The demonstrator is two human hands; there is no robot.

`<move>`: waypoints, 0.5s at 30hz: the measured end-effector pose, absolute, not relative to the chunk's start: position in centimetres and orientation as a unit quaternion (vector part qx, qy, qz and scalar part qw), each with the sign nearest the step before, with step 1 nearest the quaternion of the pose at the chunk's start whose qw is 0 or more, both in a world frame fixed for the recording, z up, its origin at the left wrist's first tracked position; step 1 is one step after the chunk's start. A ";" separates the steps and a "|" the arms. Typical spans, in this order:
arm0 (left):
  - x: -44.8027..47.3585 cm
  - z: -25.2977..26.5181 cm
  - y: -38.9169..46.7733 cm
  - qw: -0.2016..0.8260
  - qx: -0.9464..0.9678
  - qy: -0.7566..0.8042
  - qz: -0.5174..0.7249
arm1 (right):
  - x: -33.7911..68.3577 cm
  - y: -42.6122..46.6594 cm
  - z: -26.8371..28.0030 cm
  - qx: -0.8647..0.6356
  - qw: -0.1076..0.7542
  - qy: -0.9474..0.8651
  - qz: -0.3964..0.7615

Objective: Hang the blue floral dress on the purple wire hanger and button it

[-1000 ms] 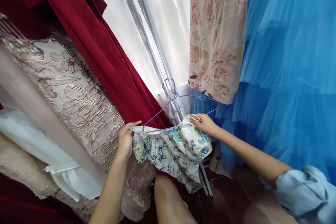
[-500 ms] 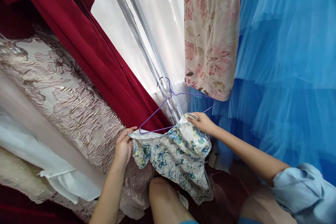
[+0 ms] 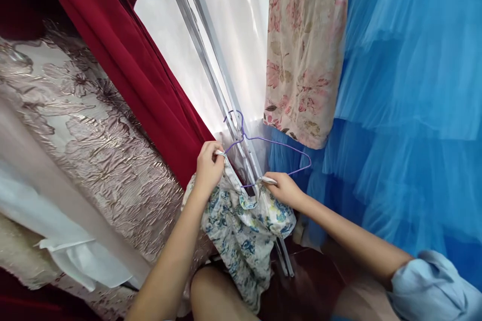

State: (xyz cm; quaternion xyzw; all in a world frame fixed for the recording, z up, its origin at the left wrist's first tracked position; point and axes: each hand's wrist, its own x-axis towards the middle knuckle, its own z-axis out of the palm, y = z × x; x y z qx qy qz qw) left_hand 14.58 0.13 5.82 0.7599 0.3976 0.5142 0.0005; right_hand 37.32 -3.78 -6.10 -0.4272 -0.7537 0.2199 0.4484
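A purple wire hanger [image 3: 288, 144] hangs by its hook on a slim metal pole. Its left arm passes behind the neckline of a white garment with blue and yellow flowers [image 3: 241, 241]; its right arm is bare. My left hand [image 3: 210, 166] is closed on the garment's edge at the hanger's left shoulder. Just below the hanger's right arm, my right hand [image 3: 281, 188] pinches the other side of the neckline. The garment droops between both hands, its lower part hanging over my knee.
The metal pole [image 3: 205, 50] slants down to the dark red floor [image 3: 312, 286]. At left hang a red cloth [image 3: 124, 70] and a pinkish floral brocade [image 3: 105, 145]. A cream floral dress [image 3: 305, 50] and a blue tulle gown [image 3: 410, 90] hang at right.
My left hand has moved up and right, drawing the garment's left side over the hanger's left end. The right hand has shifted slightly down, still holding the neckline.
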 end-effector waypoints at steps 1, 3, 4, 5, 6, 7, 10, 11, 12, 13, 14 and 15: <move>14.8 5.5 0.3 -0.010 0.754 0.418 0.507 | 37.5 -4.0 -5.9 -0.420 0.449 -0.760 0.211; 14.6 4.6 0.7 -0.004 0.731 0.464 0.500 | 38.1 -4.4 -5.5 -0.411 0.456 -0.767 0.189; 14.3 4.0 0.8 0.003 0.726 0.480 0.493 | 38.6 -4.6 -5.3 -0.407 0.462 -0.768 0.174; 14.0 3.5 0.7 0.007 0.726 0.490 0.483 | 39.2 -4.7 -5.2 -0.403 0.474 -0.767 0.156; 13.6 3.1 0.6 0.006 0.731 0.494 0.471 | 39.9 -4.8 -5.0 -0.397 0.494 -0.762 0.135; 13.3 2.7 0.4 0.002 0.739 0.492 0.461 | 40.7 -4.9 -4.9 -0.392 0.522 -0.750 0.110; 12.7 2.2 -0.3 -0.008 0.752 0.478 0.454 | 43.3 -4.9 -4.4 -0.396 0.631 -0.667 0.020; 12.7 2.2 -0.5 -0.007 0.753 0.474 0.457 | 44.2 -4.7 -4.1 -0.409 0.661 -0.630 -0.012; 12.7 2.2 -0.6 -0.002 0.754 0.470 0.459 | 45.0 -4.5 -3.7 -0.426 0.680 -0.596 -0.042; 12.7 2.1 -0.6 0.003 0.755 0.467 0.460 | 45.8 -4.0 -3.3 -0.439 0.690 -0.572 -0.063; 12.8 2.1 -0.5 0.011 0.756 0.464 0.461 | 46.6 -3.5 -2.7 -0.450 0.695 -0.555 -0.078; 12.8 2.1 -0.4 0.020 0.757 0.461 0.462 | 47.2 -2.9 -2.2 -0.461 0.695 -0.545 -0.089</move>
